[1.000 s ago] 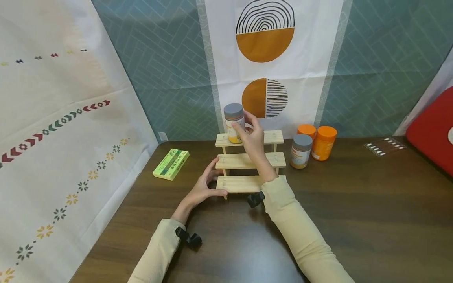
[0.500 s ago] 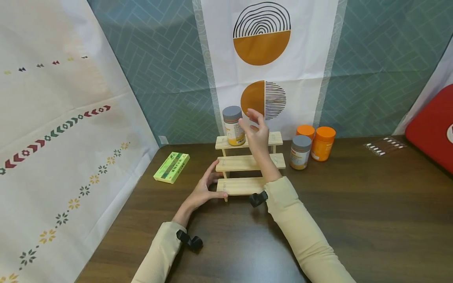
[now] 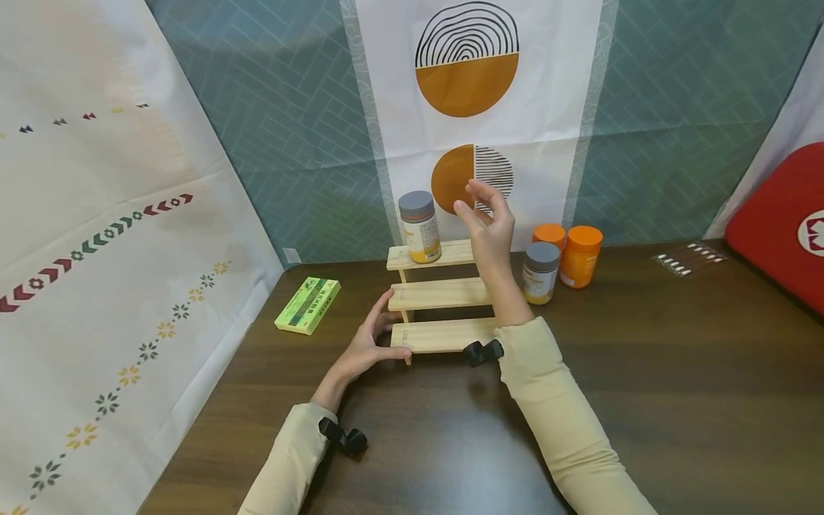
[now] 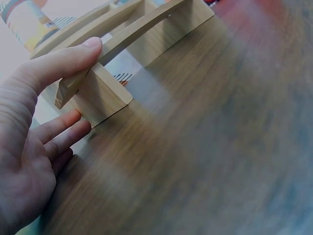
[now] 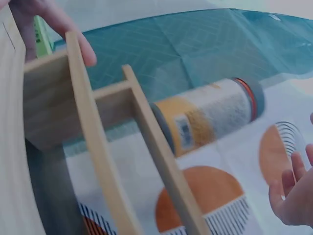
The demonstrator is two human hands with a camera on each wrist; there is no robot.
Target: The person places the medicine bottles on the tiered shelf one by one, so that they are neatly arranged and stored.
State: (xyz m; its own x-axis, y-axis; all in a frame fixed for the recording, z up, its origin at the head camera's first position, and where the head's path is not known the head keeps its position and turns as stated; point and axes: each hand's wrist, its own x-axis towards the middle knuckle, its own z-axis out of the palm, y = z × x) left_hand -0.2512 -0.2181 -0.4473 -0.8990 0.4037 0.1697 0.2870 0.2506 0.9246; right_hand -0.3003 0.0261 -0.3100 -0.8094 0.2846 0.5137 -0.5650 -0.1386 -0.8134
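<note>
A jar with a grey lid and a white-and-yellow label [image 3: 420,230] stands upright on the left part of the top step of a three-step wooden display rack [image 3: 444,295]. My left hand [image 3: 365,348] grips the rack's left end, with the thumb on the lowest step and the fingers along the side; the thumb and fingers also show beside the rack [image 4: 100,90] in the left wrist view. Apart from the jar, to its right, my right hand [image 3: 494,232] is raised with relaxed fingers and holds nothing. Its forearm hides the right ends of the steps.
Right of the rack stand another grey-lidded jar [image 3: 541,273] and two orange-capped bottles, the nearer one [image 3: 581,257] in full view. A green-yellow box [image 3: 307,305] lies to the left. Farther right are a clear strip with white pieces [image 3: 689,259] and a red case [image 3: 785,222].
My right hand has let go of the jar and moved away to the right. The jar stays on the top step. My left hand keeps its place on the rack.
</note>
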